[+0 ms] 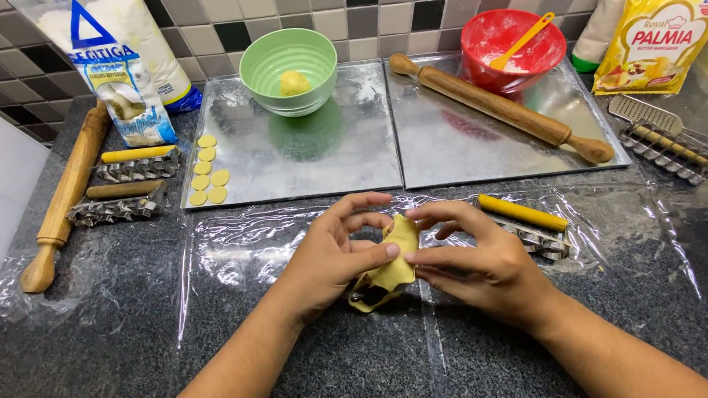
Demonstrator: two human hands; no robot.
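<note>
Both forearms rise from six o'clock; the left hand and right hand pinch a thin, floppy yellow dough sheet between curled fingertips at centre, over crinkled clear plastic wrap. At three o'clock lies a yellow-handled roller cutter. At twelve, two shiny metal trays, a green bowl and a wooden rolling pin.

Dark speckled counter w/ checkered tile wall behind.
</note>
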